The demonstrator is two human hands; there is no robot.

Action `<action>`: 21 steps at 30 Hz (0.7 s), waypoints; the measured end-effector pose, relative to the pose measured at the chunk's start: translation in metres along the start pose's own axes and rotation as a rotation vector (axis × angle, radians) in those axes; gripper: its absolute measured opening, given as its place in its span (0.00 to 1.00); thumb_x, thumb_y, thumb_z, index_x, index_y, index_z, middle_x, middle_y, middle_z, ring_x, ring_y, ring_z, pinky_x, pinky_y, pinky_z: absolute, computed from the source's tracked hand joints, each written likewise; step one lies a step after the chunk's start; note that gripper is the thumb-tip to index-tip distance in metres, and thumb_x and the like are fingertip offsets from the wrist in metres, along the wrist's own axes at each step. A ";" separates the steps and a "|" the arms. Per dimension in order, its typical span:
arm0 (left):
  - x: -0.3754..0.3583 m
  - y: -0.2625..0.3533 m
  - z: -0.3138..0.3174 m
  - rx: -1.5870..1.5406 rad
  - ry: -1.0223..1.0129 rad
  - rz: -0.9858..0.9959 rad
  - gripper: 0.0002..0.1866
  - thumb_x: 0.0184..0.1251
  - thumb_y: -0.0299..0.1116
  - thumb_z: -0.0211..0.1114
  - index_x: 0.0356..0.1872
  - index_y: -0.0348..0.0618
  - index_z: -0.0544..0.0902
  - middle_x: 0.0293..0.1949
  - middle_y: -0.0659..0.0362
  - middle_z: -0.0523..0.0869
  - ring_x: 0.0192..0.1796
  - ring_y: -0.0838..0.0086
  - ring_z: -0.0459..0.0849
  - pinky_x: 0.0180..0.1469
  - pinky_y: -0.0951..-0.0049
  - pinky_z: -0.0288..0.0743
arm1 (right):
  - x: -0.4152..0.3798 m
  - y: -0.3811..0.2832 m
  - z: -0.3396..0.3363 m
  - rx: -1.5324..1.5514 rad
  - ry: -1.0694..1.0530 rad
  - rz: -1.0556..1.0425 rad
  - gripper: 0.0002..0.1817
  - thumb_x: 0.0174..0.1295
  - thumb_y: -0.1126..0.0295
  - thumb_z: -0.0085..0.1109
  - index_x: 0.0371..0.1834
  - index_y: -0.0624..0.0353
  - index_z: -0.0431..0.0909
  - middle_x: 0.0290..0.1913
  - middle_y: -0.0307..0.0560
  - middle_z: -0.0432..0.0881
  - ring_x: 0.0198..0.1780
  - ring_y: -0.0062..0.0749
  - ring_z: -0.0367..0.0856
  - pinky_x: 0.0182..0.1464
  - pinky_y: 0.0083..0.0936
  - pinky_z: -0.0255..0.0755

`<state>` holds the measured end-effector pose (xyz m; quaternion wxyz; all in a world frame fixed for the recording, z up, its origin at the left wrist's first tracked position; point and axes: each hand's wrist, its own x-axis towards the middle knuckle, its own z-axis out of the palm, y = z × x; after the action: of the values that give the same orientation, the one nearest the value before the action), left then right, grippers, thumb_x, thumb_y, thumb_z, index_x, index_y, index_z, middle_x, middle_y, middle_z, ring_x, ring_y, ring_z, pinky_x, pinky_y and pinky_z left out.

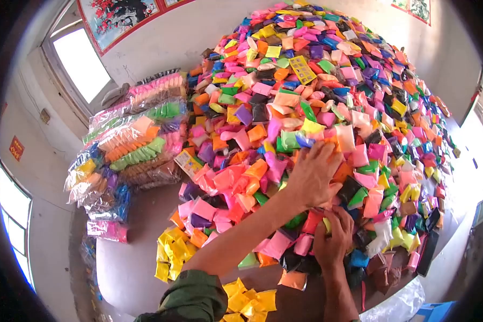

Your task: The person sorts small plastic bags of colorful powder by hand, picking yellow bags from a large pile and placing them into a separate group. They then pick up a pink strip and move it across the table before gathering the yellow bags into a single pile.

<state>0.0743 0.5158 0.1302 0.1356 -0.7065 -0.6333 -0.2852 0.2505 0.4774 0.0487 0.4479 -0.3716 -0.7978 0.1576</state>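
Observation:
My left hand (315, 176) reaches from a dark green sleeve into the front of a large heap of small soft colored packets. Its fingers are spread and bent over the packets, the tips beside a blue packet (305, 141). An orange packet (342, 173) lies by its thumb side. Lower down, my right hand (334, 236) has its fingers curled in among the packets; what they hold, if anything, is hidden. A red packet (311, 222) is just left of it. Bright coral packets (228, 180) lie to the left of my hands.
Clear bags of sorted packets (137, 139) are stacked at the left. Yellow packets (173, 255) sit near the table's (134, 268) front edge, with more yellow packets (247, 303) below my left forearm. A clear plastic bag (397, 303) is at the lower right.

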 end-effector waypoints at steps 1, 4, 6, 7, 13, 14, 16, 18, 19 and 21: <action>-0.006 0.004 0.000 0.010 -0.024 0.009 0.36 0.57 0.48 0.77 0.65 0.45 0.77 0.67 0.49 0.75 0.72 0.50 0.72 0.69 0.43 0.70 | 0.000 0.000 0.000 0.012 0.005 -0.002 0.16 0.57 0.74 0.63 0.50 0.58 0.87 0.59 0.55 0.83 0.62 0.57 0.79 0.67 0.48 0.72; -0.025 0.013 -0.007 0.018 -0.130 0.013 0.31 0.64 0.46 0.72 0.65 0.42 0.78 0.66 0.50 0.76 0.72 0.53 0.73 0.71 0.47 0.68 | -0.001 0.002 0.000 0.037 0.007 0.000 0.16 0.57 0.73 0.63 0.50 0.56 0.87 0.59 0.55 0.83 0.62 0.57 0.79 0.67 0.48 0.72; -0.043 0.014 -0.012 0.038 -0.123 0.046 0.29 0.65 0.44 0.71 0.64 0.42 0.78 0.65 0.50 0.77 0.71 0.53 0.74 0.72 0.49 0.68 | 0.000 0.002 -0.001 0.041 -0.002 0.005 0.15 0.57 0.73 0.63 0.49 0.56 0.87 0.59 0.55 0.83 0.62 0.57 0.79 0.67 0.48 0.72; -0.050 0.013 -0.015 0.048 -0.119 0.063 0.28 0.66 0.43 0.70 0.64 0.42 0.78 0.65 0.50 0.77 0.71 0.53 0.74 0.72 0.50 0.68 | 0.001 0.001 -0.002 0.038 -0.005 0.002 0.15 0.57 0.73 0.63 0.49 0.56 0.87 0.59 0.55 0.83 0.62 0.57 0.79 0.67 0.48 0.72; -0.081 0.006 -0.044 0.017 -0.184 0.105 0.24 0.68 0.40 0.69 0.63 0.43 0.79 0.63 0.50 0.79 0.70 0.53 0.76 0.74 0.51 0.68 | 0.000 0.006 0.001 0.026 0.018 -0.023 0.16 0.56 0.74 0.63 0.48 0.57 0.87 0.58 0.55 0.83 0.62 0.57 0.79 0.66 0.48 0.73; -0.084 0.007 -0.046 0.031 -0.201 0.119 0.24 0.69 0.41 0.69 0.63 0.43 0.79 0.63 0.51 0.79 0.70 0.53 0.76 0.73 0.51 0.69 | 0.000 0.004 0.001 0.026 0.022 -0.019 0.16 0.55 0.74 0.63 0.48 0.57 0.87 0.58 0.55 0.83 0.61 0.57 0.79 0.66 0.48 0.73; -0.091 0.003 -0.049 0.056 -0.206 0.129 0.25 0.70 0.41 0.70 0.64 0.43 0.79 0.62 0.51 0.79 0.70 0.54 0.76 0.73 0.52 0.70 | 0.001 0.004 0.001 0.026 0.024 -0.019 0.16 0.55 0.74 0.63 0.48 0.57 0.86 0.58 0.55 0.83 0.61 0.57 0.79 0.66 0.48 0.73; -0.096 0.000 -0.055 0.057 -0.253 0.116 0.26 0.70 0.42 0.71 0.65 0.43 0.78 0.64 0.50 0.79 0.70 0.53 0.76 0.72 0.52 0.71 | 0.001 0.004 0.001 0.028 0.024 -0.025 0.16 0.55 0.75 0.63 0.48 0.57 0.86 0.58 0.55 0.83 0.61 0.57 0.80 0.65 0.47 0.73; -0.096 0.001 -0.060 0.022 -0.246 0.099 0.28 0.69 0.43 0.72 0.65 0.43 0.78 0.64 0.50 0.79 0.69 0.52 0.77 0.71 0.52 0.72 | 0.002 0.004 0.000 0.031 0.026 -0.027 0.16 0.55 0.75 0.63 0.48 0.57 0.86 0.58 0.55 0.83 0.60 0.57 0.80 0.65 0.47 0.73; -0.095 0.006 -0.067 -0.045 -0.233 0.062 0.31 0.66 0.45 0.74 0.66 0.43 0.78 0.65 0.48 0.80 0.67 0.50 0.79 0.69 0.51 0.74 | 0.002 0.004 0.000 0.038 0.028 -0.033 0.17 0.54 0.76 0.63 0.49 0.58 0.86 0.58 0.55 0.83 0.60 0.57 0.80 0.65 0.47 0.74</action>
<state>0.0609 0.3998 0.1305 0.0539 -0.7570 -0.6160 -0.2110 0.2516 0.4812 0.0475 0.4685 -0.3520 -0.7943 0.1602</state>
